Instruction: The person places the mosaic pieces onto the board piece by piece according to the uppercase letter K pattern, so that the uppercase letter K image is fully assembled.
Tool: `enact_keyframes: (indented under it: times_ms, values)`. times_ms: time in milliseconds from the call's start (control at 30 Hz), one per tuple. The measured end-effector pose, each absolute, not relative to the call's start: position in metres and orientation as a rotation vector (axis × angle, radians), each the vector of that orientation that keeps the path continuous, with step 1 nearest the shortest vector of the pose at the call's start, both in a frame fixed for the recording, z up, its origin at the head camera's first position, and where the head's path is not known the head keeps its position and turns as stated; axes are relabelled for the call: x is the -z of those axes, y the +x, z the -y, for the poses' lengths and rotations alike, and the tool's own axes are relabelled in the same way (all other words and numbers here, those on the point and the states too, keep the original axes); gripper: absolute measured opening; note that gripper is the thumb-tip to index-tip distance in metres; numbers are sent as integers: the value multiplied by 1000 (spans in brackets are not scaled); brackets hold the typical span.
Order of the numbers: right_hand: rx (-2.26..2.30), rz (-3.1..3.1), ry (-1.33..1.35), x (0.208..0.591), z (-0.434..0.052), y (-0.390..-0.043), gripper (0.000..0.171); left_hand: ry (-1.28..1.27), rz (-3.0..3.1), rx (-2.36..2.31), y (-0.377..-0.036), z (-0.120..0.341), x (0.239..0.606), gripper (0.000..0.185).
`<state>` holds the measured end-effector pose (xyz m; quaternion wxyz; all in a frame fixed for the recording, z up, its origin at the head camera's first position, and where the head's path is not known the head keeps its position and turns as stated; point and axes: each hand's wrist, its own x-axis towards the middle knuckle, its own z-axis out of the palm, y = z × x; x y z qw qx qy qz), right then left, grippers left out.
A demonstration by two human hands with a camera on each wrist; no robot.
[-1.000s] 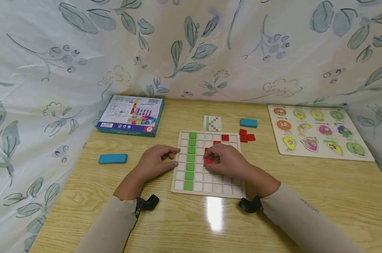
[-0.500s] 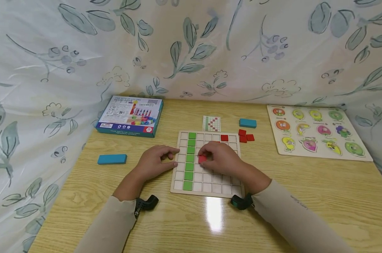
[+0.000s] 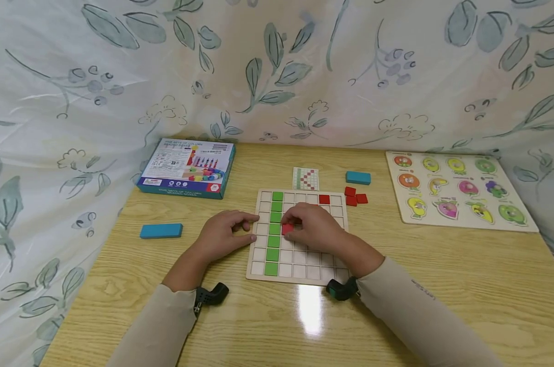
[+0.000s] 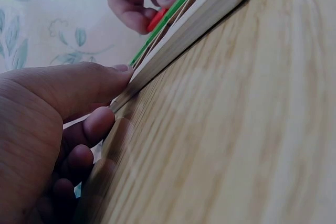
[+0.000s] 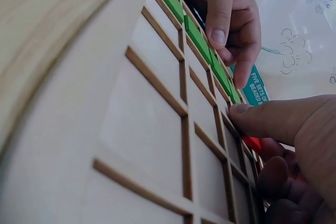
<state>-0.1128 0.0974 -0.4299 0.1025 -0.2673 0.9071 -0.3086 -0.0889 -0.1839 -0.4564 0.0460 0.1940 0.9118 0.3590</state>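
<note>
Nearest, two sleeved forearms lie on the wooden table (image 3: 442, 265), each with a small dark camera at the wrist. Just beyond them sits the grid board (image 3: 299, 272), a pale wooden tray of square cells. The left hand (image 3: 223, 235) rests against the board's left edge, its fingers curled loosely with thumb and fingertips touching the rim and holding nothing. The right hand (image 3: 315, 227) lies over the middle of the board and hides several cells; its thumb and fingers pinch a red tile (image 3: 287, 229) just right of the column of green tiles (image 3: 274, 232), which runs from the near row to the far row. Whether the tile is seated in its cell cannot be told. Another red tile (image 3: 324, 199) sits in the far row.

Left of the board lies a blue block (image 3: 161, 231). Past the far right corner are three loose red tiles (image 3: 354, 196), a second blue block (image 3: 358, 177), and a pattern card (image 3: 306, 179). Farther left is a toy box (image 3: 186, 167), far right a fruit puzzle (image 3: 455, 189), with a leaf-print curtain (image 3: 277, 66) behind.
</note>
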Motion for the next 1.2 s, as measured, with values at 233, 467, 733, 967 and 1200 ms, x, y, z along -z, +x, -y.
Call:
enact_keyframes:
  times_ms: [233, 467, 733, 967, 1200]
  values:
    - [901, -2666, -773, 430, -96, -112, 26, 595, -2787, -1101, -88, 184, 456, 41]
    - [901, -2672, -805, 432, -97, -113, 26, 580, -2787, -1106, -88, 184, 455, 41]
    - [897, -2684, -822, 432, -99, -112, 25, 586, -2787, -1087, -88, 184, 455, 41]
    - [894, -2680, -826, 431, -100, -112, 27, 577, -2779, -1092, -88, 184, 455, 41]
    - [881, -2672, -825, 427, -101, -109, 31, 580, -2781, -1092, -88, 184, 456, 41]
